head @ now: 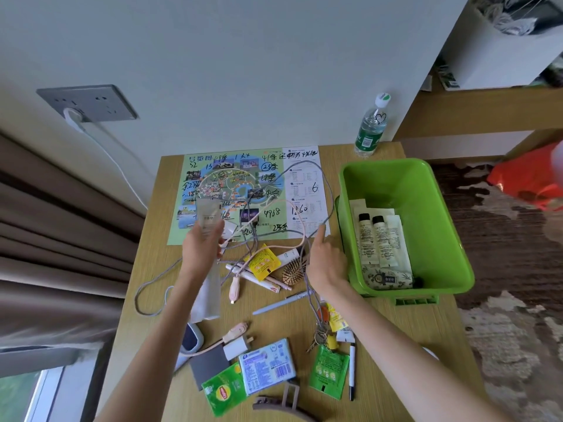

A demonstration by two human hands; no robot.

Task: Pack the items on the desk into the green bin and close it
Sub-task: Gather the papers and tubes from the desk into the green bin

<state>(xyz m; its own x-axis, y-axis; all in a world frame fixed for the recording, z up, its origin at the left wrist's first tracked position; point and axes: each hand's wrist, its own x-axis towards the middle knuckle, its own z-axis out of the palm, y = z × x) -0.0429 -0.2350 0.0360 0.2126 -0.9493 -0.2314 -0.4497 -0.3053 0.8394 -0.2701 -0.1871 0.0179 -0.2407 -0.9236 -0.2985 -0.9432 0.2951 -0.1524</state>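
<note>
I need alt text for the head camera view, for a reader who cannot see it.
A person's left hand holds a blurred translucent package and the right hand holds up a grey cable above a cluttered wooden desk. Beside them, an open green bin contains two white tubes and a patterned pouch.

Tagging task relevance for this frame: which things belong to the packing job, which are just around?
Job: green plastic bin, grey braided cable, frosted plastic tube, wooden hairbrush, pale blue pen, green tea sachet.
Lying about: grey wall socket, brown curtain, red plastic bag.
</note>
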